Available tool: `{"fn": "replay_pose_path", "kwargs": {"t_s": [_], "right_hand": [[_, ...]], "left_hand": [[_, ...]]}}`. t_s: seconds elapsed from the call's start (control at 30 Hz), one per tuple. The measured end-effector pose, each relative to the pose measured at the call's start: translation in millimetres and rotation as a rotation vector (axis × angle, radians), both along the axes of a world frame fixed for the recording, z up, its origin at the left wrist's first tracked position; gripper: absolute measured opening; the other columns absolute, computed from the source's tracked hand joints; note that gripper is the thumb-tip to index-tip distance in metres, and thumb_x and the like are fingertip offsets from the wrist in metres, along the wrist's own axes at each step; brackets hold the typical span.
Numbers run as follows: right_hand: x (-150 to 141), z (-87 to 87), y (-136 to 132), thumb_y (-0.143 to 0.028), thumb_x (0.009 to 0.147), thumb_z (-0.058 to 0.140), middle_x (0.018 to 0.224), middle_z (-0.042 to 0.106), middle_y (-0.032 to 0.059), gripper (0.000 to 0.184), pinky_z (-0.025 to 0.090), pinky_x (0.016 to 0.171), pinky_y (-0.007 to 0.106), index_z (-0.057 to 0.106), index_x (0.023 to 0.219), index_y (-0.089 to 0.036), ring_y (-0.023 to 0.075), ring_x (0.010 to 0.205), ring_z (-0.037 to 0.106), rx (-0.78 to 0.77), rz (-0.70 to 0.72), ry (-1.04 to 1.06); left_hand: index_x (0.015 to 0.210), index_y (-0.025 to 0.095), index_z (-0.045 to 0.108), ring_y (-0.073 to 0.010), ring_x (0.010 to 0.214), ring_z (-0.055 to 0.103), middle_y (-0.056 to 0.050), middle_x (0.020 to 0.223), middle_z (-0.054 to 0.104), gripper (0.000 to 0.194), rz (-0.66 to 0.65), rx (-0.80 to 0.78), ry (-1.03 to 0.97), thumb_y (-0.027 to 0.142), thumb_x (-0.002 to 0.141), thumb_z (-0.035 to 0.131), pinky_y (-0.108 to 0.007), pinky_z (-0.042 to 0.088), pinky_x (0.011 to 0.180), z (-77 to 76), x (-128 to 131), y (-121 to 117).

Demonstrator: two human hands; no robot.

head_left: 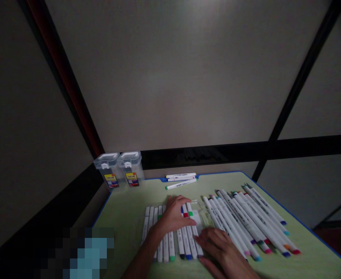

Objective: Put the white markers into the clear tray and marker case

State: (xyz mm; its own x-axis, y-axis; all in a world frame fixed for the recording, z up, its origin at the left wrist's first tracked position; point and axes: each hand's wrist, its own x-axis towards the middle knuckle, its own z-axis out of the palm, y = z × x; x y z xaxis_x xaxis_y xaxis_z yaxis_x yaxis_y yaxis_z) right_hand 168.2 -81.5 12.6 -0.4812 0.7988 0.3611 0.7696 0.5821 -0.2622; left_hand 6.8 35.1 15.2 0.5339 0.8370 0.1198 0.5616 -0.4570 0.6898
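White markers with coloured caps (pixel 166 240) lie side by side in a clear plastic tray (pixel 198 221), in two groups with a gap between them. My left hand (pixel 173 214) is over the tray, its thumb and fingers spread apart across the upper part of the markers. At the tray's right edge, my right hand (pixel 219 248) has its fingertips at the lower end of the rightmost marker (pixel 196 240). Its thumb and forefinger are apart. Whether those fingertips press on the marker is hard to see.
Right of the tray, many loose markers (pixel 240 221) lie slanted on the green table (pixel 124 232). Several more markers (pixel 180 178) are at the back edge. Two clear lidded boxes (pixel 132 170) stand at the back left. A pale panelled wall (pixel 182 85) rises behind.
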Motion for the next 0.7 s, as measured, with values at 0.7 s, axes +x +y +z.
{"fn": "replay_pose_path", "kwargs": {"t_s": [0.7], "right_hand": [[6.5,6.2,-2.4,-0.019,0.077,0.058,0.100,0.063,0.0066,0.041,0.046,0.084,0.035,0.054,0.118,-0.022,0.0223,0.095,0.056,-0.051,0.012,-0.025]], "left_hand": [[0.102,0.021,0.060,-0.0257,0.103,0.050,-0.004,0.104,0.059,0.064,0.004,0.012,-0.017,0.037,0.043,0.080,-0.043,0.013,0.104,0.4,-1.9,0.2]]}}
